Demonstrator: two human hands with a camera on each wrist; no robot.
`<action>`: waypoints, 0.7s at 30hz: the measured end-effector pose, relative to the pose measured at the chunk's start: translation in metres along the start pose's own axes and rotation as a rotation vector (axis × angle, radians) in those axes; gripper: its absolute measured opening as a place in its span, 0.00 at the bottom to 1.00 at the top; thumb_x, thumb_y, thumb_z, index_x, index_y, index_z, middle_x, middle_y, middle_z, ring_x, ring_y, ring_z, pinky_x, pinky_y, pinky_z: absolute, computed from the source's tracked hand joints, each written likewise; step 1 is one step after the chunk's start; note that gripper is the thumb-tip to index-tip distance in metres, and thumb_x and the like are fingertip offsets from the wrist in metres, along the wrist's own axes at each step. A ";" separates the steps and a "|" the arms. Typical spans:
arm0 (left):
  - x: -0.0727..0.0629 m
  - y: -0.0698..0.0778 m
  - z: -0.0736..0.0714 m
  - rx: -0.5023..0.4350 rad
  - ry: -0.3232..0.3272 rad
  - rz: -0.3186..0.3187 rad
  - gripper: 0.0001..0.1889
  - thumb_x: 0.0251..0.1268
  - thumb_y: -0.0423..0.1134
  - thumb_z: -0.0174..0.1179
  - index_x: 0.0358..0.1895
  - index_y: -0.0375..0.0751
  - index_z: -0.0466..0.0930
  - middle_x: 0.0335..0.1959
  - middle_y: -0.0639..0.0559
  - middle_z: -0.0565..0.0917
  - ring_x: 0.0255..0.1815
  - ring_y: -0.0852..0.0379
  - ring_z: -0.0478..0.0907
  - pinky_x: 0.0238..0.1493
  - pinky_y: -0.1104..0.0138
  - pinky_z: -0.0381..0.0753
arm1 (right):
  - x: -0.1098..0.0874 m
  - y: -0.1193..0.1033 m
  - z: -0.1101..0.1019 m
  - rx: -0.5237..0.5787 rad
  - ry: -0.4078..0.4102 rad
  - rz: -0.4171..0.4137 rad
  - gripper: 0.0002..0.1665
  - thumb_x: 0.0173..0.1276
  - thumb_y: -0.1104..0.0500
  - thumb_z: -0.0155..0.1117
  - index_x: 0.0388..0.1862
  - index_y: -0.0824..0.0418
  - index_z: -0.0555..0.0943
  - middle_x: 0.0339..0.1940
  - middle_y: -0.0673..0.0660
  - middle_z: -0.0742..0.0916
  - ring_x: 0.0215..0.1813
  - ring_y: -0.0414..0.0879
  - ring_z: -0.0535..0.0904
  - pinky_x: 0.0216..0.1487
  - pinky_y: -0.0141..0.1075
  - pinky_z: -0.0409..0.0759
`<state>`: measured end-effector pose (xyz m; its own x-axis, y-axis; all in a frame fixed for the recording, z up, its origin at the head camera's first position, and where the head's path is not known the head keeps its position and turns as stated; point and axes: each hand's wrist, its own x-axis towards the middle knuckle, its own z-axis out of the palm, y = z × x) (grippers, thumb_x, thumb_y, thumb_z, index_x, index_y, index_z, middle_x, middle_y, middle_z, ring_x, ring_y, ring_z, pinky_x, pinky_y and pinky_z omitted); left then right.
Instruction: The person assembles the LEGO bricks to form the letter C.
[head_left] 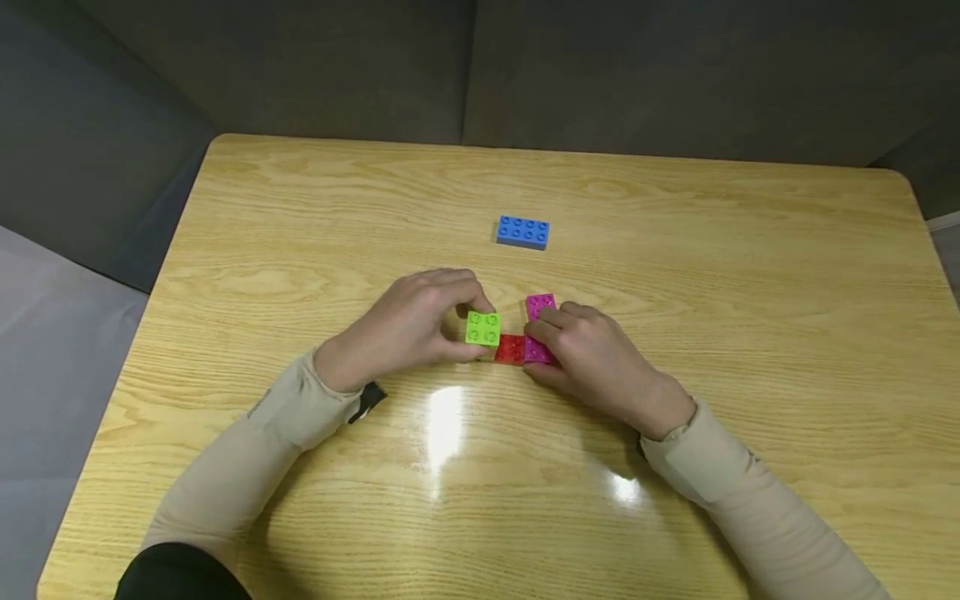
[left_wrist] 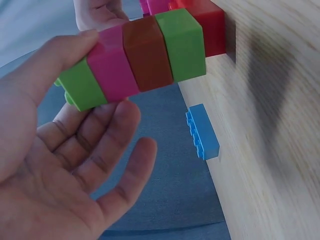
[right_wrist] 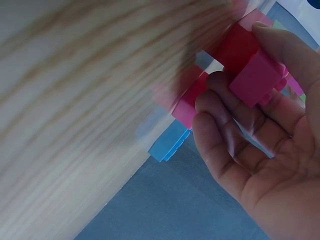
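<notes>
My left hand (head_left: 416,321) pinches a short stack of toy building bricks between thumb and fingers. In the left wrist view the stack runs from a lime green brick (left_wrist: 82,85) through a pink brick (left_wrist: 112,65) and a brown brick (left_wrist: 148,54) to another green brick (left_wrist: 181,45). Its end by the table lies close to a red brick (head_left: 510,349); whether they join is unclear. My right hand (head_left: 596,350) grips a magenta brick (head_left: 540,303) that sits against the red one. Fingers partly cover the magenta piece. Another pink block (right_wrist: 257,80) shows beside the right thumb.
A blue brick (head_left: 522,232) lies on the wooden table (head_left: 712,250), beyond both hands. Something small and black (head_left: 367,402) shows by the left cuff. Dark grey panels (head_left: 637,75) stand behind the table's far edge.
</notes>
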<state>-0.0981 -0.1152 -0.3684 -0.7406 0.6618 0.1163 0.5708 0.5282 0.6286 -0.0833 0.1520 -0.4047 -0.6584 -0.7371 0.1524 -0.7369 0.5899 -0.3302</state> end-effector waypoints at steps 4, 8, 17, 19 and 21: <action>0.001 0.000 0.000 -0.013 -0.001 0.004 0.20 0.58 0.40 0.85 0.48 0.37 0.87 0.44 0.50 0.88 0.42 0.51 0.83 0.46 0.59 0.82 | 0.000 -0.001 -0.001 0.000 0.007 -0.003 0.21 0.64 0.59 0.86 0.45 0.73 0.88 0.38 0.62 0.89 0.37 0.54 0.83 0.43 0.48 0.86; 0.001 0.000 0.000 -0.011 0.002 0.006 0.20 0.58 0.40 0.85 0.48 0.37 0.87 0.42 0.51 0.87 0.43 0.52 0.82 0.47 0.60 0.82 | 0.000 -0.001 -0.001 -0.004 0.011 -0.006 0.20 0.64 0.60 0.86 0.45 0.73 0.88 0.38 0.61 0.89 0.36 0.53 0.81 0.41 0.48 0.85; 0.001 0.000 0.000 -0.023 -0.010 -0.008 0.19 0.59 0.38 0.85 0.48 0.37 0.87 0.43 0.50 0.87 0.43 0.51 0.82 0.46 0.61 0.82 | -0.001 0.000 0.000 -0.002 0.001 0.004 0.21 0.64 0.59 0.86 0.46 0.73 0.88 0.38 0.61 0.88 0.37 0.52 0.81 0.41 0.47 0.84; 0.001 0.000 0.001 -0.026 -0.013 -0.012 0.19 0.59 0.38 0.84 0.48 0.37 0.87 0.43 0.51 0.87 0.42 0.50 0.82 0.46 0.61 0.82 | -0.001 0.000 0.001 -0.001 -0.001 0.009 0.21 0.64 0.59 0.86 0.46 0.73 0.88 0.38 0.61 0.88 0.37 0.52 0.81 0.41 0.47 0.85; 0.001 -0.001 0.001 -0.028 -0.015 -0.013 0.19 0.59 0.38 0.84 0.48 0.36 0.86 0.42 0.51 0.86 0.41 0.50 0.82 0.45 0.61 0.82 | -0.002 0.000 0.001 -0.002 -0.005 0.014 0.22 0.65 0.58 0.86 0.47 0.73 0.88 0.39 0.62 0.89 0.38 0.53 0.82 0.42 0.48 0.85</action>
<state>-0.0990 -0.1145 -0.3697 -0.7423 0.6630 0.0966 0.5507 0.5216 0.6517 -0.0822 0.1530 -0.4061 -0.6676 -0.7307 0.1429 -0.7281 0.6007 -0.3303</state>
